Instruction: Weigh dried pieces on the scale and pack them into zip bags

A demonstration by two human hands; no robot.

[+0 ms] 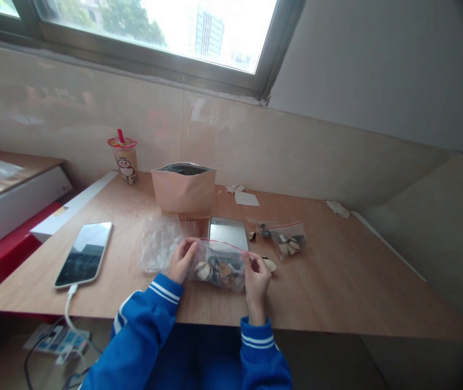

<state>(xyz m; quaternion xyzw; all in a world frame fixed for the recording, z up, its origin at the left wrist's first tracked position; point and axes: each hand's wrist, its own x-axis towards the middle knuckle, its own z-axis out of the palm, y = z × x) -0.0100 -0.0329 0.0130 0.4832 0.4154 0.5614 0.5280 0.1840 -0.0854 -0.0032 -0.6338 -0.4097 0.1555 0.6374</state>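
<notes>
Red-seal zip bag, held in two hands

One clear zip bag (218, 273), holding brown and dark pieces; at the tabletop's (337, 287) near side, before a flat silver-topped device (228, 230). Left hand (182, 261): thumb and fingers pinched on its upper left corner. Right hand (256, 277): likewise, upper right corner. Behind: one upright tan pouch (183, 190), mouth open. Right: one smaller filled bag (290, 242).
</notes>
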